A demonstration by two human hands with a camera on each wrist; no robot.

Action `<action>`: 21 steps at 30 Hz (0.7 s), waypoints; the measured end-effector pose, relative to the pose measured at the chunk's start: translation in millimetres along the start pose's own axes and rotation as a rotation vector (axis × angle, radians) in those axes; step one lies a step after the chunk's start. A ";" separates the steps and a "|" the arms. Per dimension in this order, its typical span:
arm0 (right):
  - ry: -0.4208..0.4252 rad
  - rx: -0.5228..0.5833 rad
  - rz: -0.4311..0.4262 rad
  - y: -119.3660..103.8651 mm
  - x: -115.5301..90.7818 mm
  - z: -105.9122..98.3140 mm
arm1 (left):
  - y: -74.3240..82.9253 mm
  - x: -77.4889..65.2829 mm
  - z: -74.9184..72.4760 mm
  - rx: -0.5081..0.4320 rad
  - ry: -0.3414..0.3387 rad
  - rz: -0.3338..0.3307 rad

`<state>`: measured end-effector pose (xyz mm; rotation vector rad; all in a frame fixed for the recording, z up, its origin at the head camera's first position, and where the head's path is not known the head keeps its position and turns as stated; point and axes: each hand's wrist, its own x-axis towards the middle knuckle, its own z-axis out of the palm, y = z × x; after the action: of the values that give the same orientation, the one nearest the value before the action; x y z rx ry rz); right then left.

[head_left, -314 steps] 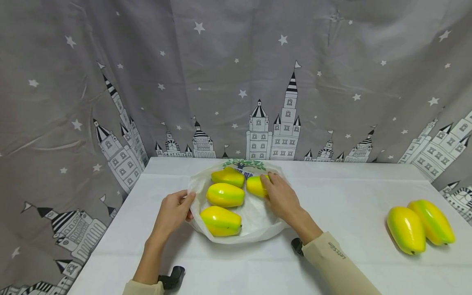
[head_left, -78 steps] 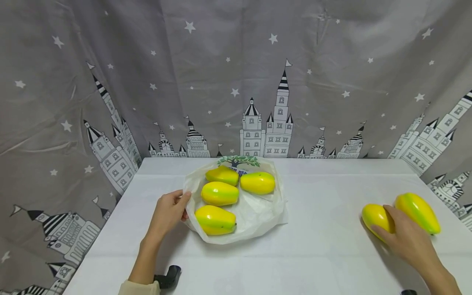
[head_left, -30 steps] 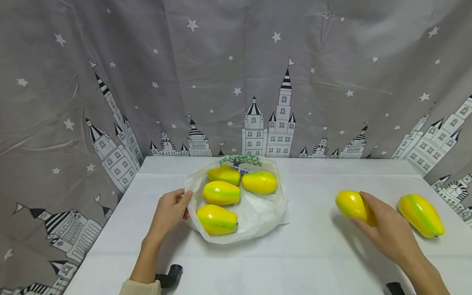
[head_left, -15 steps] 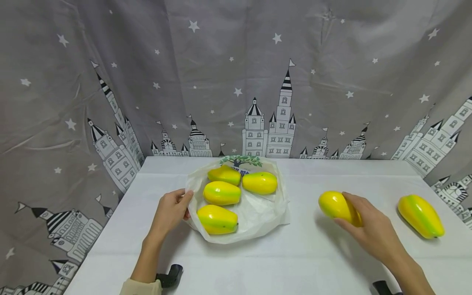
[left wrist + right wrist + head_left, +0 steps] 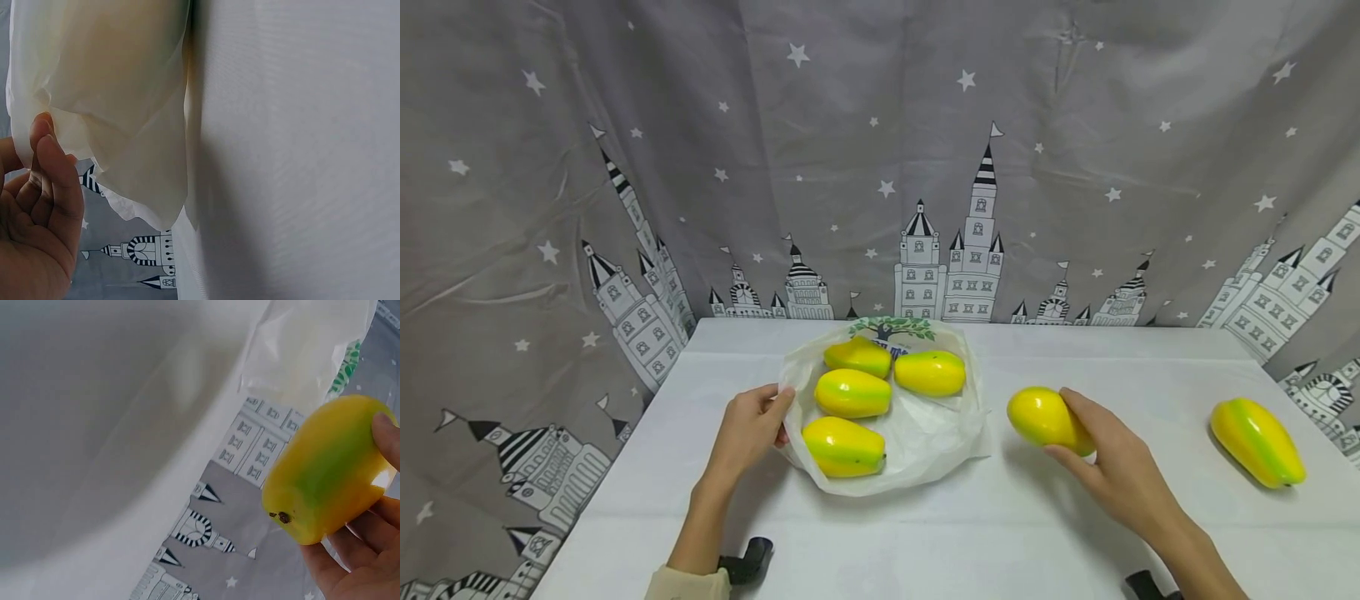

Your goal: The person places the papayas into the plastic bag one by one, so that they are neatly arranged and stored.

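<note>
My left hand [image 5: 747,432] pinches the left rim of a white plastic bag [image 5: 925,442] between thumb and fingers; the left wrist view shows the thin bag wall [image 5: 140,144] hanging from the fingertips. The bag lies with its mouth spread, several yellow-green papayas inside, among them a front papaya [image 5: 844,447] and a right-hand papaya [image 5: 930,372]. To the right of the bag, my right hand [image 5: 1116,467] grips another papaya [image 5: 1045,418] above the table. In the right wrist view, that papaya [image 5: 331,469] shows a green stripe and a dark stem end, with thumb and fingers on opposite sides.
One more papaya [image 5: 1257,442] lies on the white-covered table [image 5: 955,550] at the far right. A grey curtain [image 5: 835,133] printed with stars and castles hangs behind the table. Black wrist-mounted pieces [image 5: 748,560] sit near both forearms.
The right hand has left a papaya in the bag, taken one of the two papayas at the right, lifted it and carried it left toward the bag. The left hand keeps holding the rim.
</note>
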<state>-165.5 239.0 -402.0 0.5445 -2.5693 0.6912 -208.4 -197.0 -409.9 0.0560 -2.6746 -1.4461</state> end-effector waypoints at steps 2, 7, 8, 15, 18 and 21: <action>0.009 0.004 -0.019 -2.3 1.6 2.1 | 0.2 0.0 0.3 -0.002 0.001 -0.002; 0.010 0.006 -0.050 -6.5 5.8 4.8 | 0.7 0.1 0.9 0.001 0.006 -0.003; 0.011 0.008 -0.053 -7.4 6.8 5.1 | 0.7 0.2 1.0 0.002 0.005 -0.003; 0.014 0.012 -0.076 -15.6 13.4 10.2 | 1.1 0.8 1.6 0.004 0.000 0.003; 0.017 0.020 -0.092 -20.0 16.7 12.8 | 1.1 0.7 1.5 0.007 0.002 0.006; 0.016 0.032 -0.102 -25.0 20.4 15.5 | 1.1 0.2 1.0 0.008 0.005 0.006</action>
<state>-175.3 205.4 -394.9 0.6728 -2.4996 0.6999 -208.7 -195.5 -409.5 0.0519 -2.6737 -1.4320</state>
